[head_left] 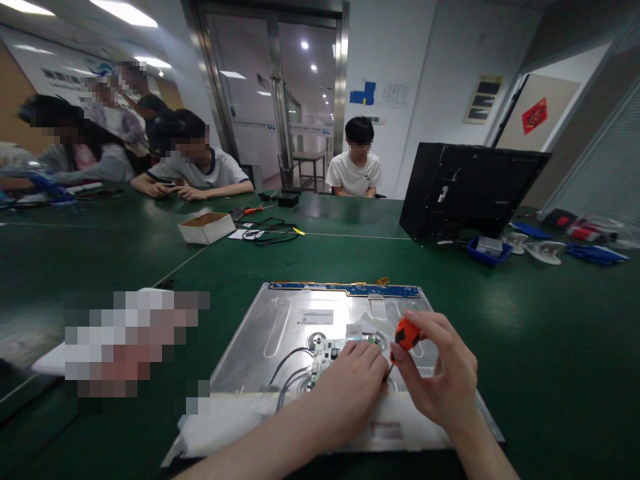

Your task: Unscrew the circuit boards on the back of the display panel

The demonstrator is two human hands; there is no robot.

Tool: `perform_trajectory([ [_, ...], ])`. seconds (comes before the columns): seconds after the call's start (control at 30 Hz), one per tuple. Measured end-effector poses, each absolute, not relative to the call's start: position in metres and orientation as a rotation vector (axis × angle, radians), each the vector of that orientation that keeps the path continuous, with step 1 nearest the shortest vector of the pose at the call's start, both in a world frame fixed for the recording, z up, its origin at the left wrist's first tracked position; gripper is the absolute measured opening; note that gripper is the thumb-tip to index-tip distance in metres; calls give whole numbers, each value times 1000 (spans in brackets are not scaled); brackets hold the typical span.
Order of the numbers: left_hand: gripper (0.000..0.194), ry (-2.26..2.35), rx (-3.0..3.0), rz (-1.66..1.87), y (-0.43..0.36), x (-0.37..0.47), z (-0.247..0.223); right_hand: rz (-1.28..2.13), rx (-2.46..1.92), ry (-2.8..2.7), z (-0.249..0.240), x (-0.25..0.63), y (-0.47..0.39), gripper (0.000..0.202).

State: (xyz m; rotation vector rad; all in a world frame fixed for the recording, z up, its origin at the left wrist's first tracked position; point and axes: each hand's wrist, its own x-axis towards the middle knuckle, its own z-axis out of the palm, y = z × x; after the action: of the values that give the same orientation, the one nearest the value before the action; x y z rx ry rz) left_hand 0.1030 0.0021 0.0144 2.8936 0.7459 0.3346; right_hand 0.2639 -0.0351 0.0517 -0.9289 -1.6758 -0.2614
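A box (209,233) and a cable (270,232) are seen at far left on the table (560,347). Nearer, a metal panel (287,327) is laid flat; its board (324,349) is partly covered by the left hand (357,377), fingers close together, any grip beneath impossible to tell. Rightward, a screwdriver (407,333) is pinched by the right hand (445,373), shaft slanted down toward the left fingertips. At far right, a monitor (475,190) is stood.

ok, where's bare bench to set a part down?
Green tabletop right of the metal panel, short of the blue tray; also between panel and black monitor housing. Crowded: around the tray, and at the circuit board, with left hand and right hand there.
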Motion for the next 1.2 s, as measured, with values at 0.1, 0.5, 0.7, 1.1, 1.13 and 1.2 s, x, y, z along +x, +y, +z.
perform_trajectory([
  [0.1, 18, 745, 2876, 330, 2, 103, 15, -259, -924, -1673, 52, 264, -35, 45],
  [0.5, 20, 681, 2805, 357, 5, 102, 20, -232, -988, -1674, 50, 264, -36, 49],
  [0.7, 24, 723, 2834, 352, 4, 102, 15, -250, -983, -1670, 52, 263, -34, 38],
  [1.1, 23, 741, 2845, 271, 5, 104, 17, -223, -940, -1683, 52, 263, -35, 40],
  [1.13, 23, 734, 2826, 286, 5, 103, 18, -224, -948, -1681, 52, 264, -34, 40],
  [1.2, 23, 715, 2792, 320, 5, 101, 19, -228, -957, -1672, 52, 264, -34, 40],
])
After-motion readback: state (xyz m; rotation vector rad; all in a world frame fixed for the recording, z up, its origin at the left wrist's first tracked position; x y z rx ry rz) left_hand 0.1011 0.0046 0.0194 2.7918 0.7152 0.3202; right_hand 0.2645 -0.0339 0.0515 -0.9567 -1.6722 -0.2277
